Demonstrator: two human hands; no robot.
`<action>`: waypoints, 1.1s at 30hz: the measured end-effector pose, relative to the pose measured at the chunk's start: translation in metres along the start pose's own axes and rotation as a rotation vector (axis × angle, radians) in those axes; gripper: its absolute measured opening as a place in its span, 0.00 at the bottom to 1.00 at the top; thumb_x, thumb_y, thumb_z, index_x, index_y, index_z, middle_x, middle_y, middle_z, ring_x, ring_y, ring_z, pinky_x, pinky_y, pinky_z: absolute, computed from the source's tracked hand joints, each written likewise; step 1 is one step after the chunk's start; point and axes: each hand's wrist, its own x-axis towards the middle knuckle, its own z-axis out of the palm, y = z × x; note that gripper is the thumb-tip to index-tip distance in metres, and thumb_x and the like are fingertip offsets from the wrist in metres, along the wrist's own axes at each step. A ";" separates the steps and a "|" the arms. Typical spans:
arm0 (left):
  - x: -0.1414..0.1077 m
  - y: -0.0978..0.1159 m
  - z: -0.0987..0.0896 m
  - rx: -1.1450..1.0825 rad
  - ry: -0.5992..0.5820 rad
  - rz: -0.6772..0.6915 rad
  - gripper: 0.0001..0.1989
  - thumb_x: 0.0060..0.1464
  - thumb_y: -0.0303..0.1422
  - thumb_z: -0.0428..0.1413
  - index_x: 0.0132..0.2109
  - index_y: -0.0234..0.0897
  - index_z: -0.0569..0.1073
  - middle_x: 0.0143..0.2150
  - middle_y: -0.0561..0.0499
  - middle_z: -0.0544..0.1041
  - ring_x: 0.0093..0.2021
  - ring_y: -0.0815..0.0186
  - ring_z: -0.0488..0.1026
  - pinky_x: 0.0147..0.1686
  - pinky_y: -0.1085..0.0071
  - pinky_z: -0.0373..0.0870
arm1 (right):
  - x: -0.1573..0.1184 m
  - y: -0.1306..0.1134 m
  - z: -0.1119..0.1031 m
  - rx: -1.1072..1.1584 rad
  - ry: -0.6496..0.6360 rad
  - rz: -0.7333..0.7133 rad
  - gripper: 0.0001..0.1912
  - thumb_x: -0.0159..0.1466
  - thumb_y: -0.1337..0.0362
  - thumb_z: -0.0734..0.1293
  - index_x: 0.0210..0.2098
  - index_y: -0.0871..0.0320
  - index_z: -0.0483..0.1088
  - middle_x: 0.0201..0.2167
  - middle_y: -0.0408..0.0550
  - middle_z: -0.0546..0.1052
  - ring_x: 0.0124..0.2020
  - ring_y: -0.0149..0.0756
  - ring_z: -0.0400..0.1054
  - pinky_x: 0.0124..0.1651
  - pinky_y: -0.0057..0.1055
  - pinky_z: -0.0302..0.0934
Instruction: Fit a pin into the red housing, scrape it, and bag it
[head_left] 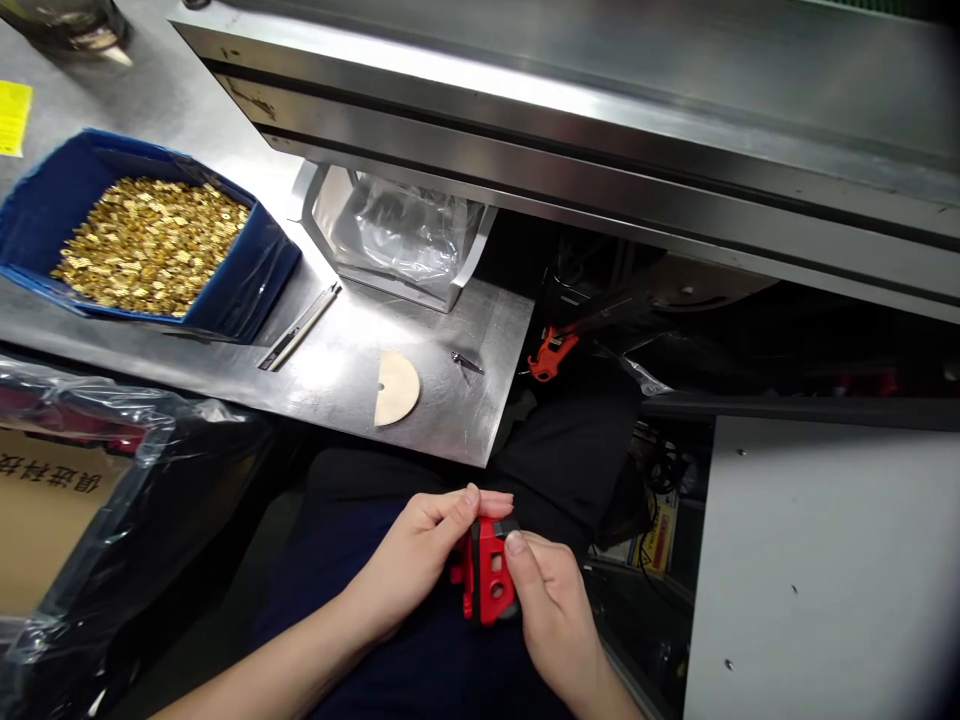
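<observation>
Above my lap, my right hand grips a red-and-black plastic part with cut-out holes, the thumb pressed on its dark upper corner. My left hand is closed at the upper end of this part, its thumb pressed against the fingers. Whether a small piece is pinched there is hidden. Ahead on the metal bench lie a pale half-round disc, a small metal piece and a pair of tweezers.
A blue bin of small gold-coloured metal pieces stands left, beside a grey bin lined with clear plastic. A metal beam crosses overhead. An orange part hangs past the bench edge. A plastic-lined box stands lower left.
</observation>
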 end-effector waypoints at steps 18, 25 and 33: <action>-0.018 0.025 -0.046 -0.401 0.062 -0.047 0.23 0.70 0.50 0.52 0.60 0.40 0.75 0.53 0.43 0.78 0.55 0.51 0.71 0.46 0.63 0.74 | 0.040 -0.039 0.016 -0.080 -0.287 -0.152 0.16 0.72 0.49 0.63 0.40 0.52 0.77 0.39 0.47 0.75 0.42 0.41 0.70 0.50 0.33 0.64; -0.039 0.038 -0.062 -0.177 0.066 0.126 0.24 0.66 0.49 0.59 0.62 0.42 0.72 0.54 0.47 0.76 0.56 0.54 0.71 0.55 0.65 0.67 | 0.063 -0.059 0.029 0.027 -0.358 -0.220 0.20 0.71 0.46 0.63 0.41 0.50 0.82 0.41 0.49 0.78 0.44 0.43 0.71 0.49 0.35 0.65; -0.041 0.026 -0.053 -0.146 0.036 0.213 0.30 0.62 0.49 0.61 0.66 0.44 0.66 0.61 0.44 0.73 0.62 0.45 0.69 0.60 0.54 0.66 | 0.053 -0.053 0.028 0.056 -0.342 -0.265 0.21 0.71 0.45 0.63 0.39 0.50 0.82 0.35 0.48 0.77 0.39 0.42 0.72 0.43 0.34 0.65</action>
